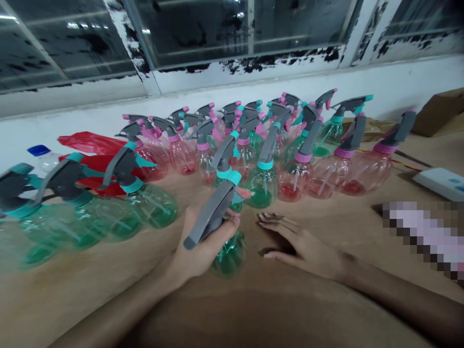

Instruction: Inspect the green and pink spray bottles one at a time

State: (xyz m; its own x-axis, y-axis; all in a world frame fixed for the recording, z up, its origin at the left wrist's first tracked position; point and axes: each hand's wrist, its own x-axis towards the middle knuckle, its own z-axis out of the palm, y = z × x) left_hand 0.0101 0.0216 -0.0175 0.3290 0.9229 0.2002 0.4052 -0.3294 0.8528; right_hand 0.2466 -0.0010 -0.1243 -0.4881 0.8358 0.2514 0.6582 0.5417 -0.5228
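My left hand [203, 246] is wrapped round the neck of a green spray bottle [230, 258], just under its grey and teal trigger head. The bottle stands nearly upright at the middle of the table, its nozzle pointing away from me. To the right of it, my right hand [304, 244] rests low over the tabletop with its fingers stretched out and holds nothing. Right beyond my hands stand another green spray bottle [261, 186] and a pink spray bottle [294, 179], both with grey trigger heads.
Several pink and green spray bottles crowd the back of the wooden table [290, 309]. More green bottles [152, 205] line the left side, near a red plastic bag [96, 145] and a blue-capped bottle [45, 157]. A white box-shaped device [440, 181] and a cardboard box [440, 113] sit at right.
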